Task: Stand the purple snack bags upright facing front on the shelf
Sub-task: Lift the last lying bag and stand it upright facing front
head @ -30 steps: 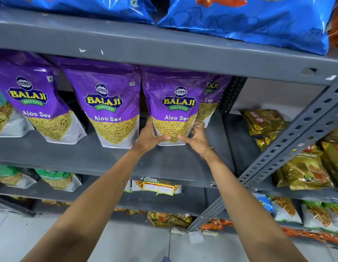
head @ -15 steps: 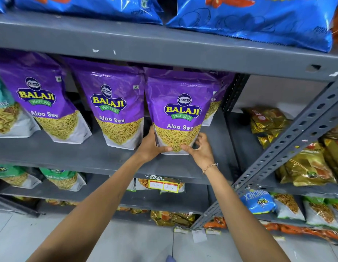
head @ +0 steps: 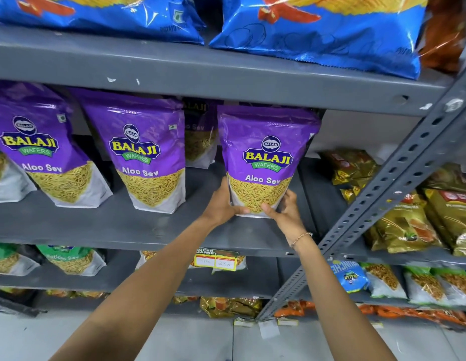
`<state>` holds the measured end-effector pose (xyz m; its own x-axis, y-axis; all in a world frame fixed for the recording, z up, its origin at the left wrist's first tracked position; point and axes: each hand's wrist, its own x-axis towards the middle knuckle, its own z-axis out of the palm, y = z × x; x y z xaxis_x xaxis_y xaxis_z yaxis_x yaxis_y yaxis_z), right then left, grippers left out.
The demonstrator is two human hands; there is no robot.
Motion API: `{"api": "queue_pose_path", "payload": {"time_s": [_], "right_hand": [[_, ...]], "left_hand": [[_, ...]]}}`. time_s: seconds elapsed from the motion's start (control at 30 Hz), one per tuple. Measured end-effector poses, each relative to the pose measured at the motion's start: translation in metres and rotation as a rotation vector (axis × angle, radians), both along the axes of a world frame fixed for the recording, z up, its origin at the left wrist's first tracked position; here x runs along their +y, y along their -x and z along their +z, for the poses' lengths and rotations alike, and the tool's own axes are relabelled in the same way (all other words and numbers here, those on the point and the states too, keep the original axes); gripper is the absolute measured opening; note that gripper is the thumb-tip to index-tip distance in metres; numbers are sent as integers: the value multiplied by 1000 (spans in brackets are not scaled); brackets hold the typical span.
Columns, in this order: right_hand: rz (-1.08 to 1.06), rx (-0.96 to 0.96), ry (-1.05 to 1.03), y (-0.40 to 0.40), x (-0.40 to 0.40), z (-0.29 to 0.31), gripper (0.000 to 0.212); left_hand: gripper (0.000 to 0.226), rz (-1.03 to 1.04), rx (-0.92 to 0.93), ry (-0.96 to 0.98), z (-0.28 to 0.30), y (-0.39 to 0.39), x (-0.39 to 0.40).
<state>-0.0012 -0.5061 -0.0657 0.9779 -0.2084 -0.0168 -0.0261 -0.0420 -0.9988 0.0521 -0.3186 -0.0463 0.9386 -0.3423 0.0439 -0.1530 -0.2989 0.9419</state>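
A purple Aloo Sev bag (head: pixel 267 152) stands upright, label to the front, at the right end of the grey middle shelf (head: pixel 109 225). My left hand (head: pixel 222 203) grips its lower left corner and my right hand (head: pixel 285 212) grips its lower right corner. Two more purple bags stand facing front to the left, one in the middle (head: pixel 146 152) and one at the far left (head: pixel 41 144), which leans. A fourth purple bag (head: pixel 200 136) stands further back, in the gap between the middle bag and the held one.
Big blue chip bags (head: pixel 317 29) lie on the shelf above. A slanted perforated grey upright (head: pixel 398 183) borders the bay on the right, with gold packets (head: pixel 409 222) beyond it. Green-and-white snack bags (head: pixel 67 259) and a yellow price tag (head: pixel 217 259) are below.
Both hands have shifted the held purple bag to the right, away from the middle bag, which uncovers the bag standing behind. The view has moved closer to the shelf.
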Motion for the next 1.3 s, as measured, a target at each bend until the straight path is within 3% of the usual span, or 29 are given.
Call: {"api": "queue_pose_path", "payload": {"time_s": [0.1,0.23,0.37,0.5,0.67,0.8,0.87,0.97,1.17,1.23,1.3], "right_hand": [[-35,15,-101,4,-7,5,75],[-278,-30,-169,3,-9,14,31],[-506,-81,-79,3,-8,17,7],[-629,-45,8,-7,-13,21,29],[-710,-5,-9,-8,-9,26,31],[-604,-144,5,3,-11,37,10],[-562,-206,39,5,-15,45,15],[-586,-194,50,5,-15,57,4],[-660,-152,86,9,-12,64,5],[-657,-216,140,16,-6,73,16],[-700,-418,260,23,4,92,18]], "left_hand": [[88,-11,8,2,0,1,-15],[87,-18,20,10,0,1,-21],[85,-14,33,24,0,3,-20],[84,-26,39,22,0,6,-21],[83,-26,45,29,-4,9,-25],[87,-16,49,34,-6,9,-26],[86,-19,48,42,-6,10,-26],[84,-18,53,54,-5,12,-24],[86,-16,49,29,-3,13,-25],[84,-17,48,27,-2,13,-25],[84,-11,42,23,-1,14,-25]]}}
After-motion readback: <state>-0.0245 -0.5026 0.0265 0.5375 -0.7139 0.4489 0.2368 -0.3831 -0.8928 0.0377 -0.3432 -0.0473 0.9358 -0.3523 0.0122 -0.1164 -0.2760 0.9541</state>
